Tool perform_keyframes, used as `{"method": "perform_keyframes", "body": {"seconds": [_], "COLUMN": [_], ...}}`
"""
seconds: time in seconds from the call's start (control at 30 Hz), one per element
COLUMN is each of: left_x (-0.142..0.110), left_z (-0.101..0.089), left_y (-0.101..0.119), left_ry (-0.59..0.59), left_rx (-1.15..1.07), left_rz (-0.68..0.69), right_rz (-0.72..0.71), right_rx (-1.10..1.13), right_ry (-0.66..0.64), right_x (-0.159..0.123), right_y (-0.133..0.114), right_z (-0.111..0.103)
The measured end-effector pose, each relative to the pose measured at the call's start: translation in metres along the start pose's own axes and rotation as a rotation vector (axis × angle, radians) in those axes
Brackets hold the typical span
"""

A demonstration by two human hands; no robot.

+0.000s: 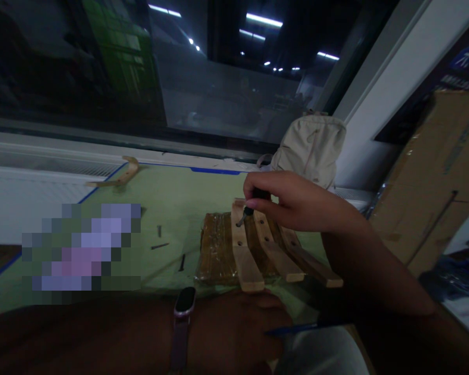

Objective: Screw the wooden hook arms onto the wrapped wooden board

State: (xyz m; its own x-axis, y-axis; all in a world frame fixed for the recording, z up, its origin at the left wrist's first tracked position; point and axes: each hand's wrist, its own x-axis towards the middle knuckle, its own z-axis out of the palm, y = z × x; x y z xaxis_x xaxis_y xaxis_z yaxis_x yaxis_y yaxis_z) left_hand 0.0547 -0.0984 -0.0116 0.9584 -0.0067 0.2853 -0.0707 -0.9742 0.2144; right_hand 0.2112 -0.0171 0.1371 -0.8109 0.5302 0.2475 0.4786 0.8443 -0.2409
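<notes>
Left forearm (pixel 101 325) lies crosswise, fitness band (pixel 184 301) at wrist. Left hand (pixel 244 325) just right of band, back up, fingertips too dark to read. Right forearm (pixel 386 265) angles in well right of band; right hand (pixel 293 200) farther out than band, thumb and fingers curled in a grip.

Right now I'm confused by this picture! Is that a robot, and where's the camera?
No robot, just a person's two bare hands. The camera is on their head, looking forward and down. The right hand holds a screwdriver, its tip at one of three bent wooden strips on a film-wrapped block. The left hand, with a fitness band, is by the strips' near ends; it's too dark to tell its grip. Loose screws lie on the green tabletop, and another bent strip at its edge.
</notes>
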Motion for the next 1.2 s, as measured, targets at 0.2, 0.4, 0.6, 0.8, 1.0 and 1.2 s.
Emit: {"method": "perform_keyframes", "body": {"seconds": [0.2,0.4,0.6,0.8,1.0,1.2], "left_x": [0.000,0.001,0.000,0.000,0.000,0.001], "left_z": [0.000,-0.004,-0.001,-0.003,-0.004,-0.003], "left_y": [-0.001,0.001,0.000,0.000,0.000,0.000], "left_ry": [0.016,-0.014,0.000,-0.005,-0.012,-0.006], "left_rx": [-0.004,-0.005,-0.006,0.003,0.009,0.002], "left_rz": [0.019,0.003,0.010,0.001,0.002,0.006], "right_rz": [-0.068,0.028,0.188,0.367,0.088,0.130], "right_rx": [0.097,0.067,-0.034,-0.287,0.004,0.037], "right_ry": [-0.063,0.001,0.129,0.215,0.083,0.136], "right_x": [-0.006,-0.003,0.005,0.012,0.003,0.002], "right_y": [0.001,0.004,0.002,-0.010,0.001,0.005], "right_z": [-0.011,-0.009,0.005,0.019,0.008,0.006]}}
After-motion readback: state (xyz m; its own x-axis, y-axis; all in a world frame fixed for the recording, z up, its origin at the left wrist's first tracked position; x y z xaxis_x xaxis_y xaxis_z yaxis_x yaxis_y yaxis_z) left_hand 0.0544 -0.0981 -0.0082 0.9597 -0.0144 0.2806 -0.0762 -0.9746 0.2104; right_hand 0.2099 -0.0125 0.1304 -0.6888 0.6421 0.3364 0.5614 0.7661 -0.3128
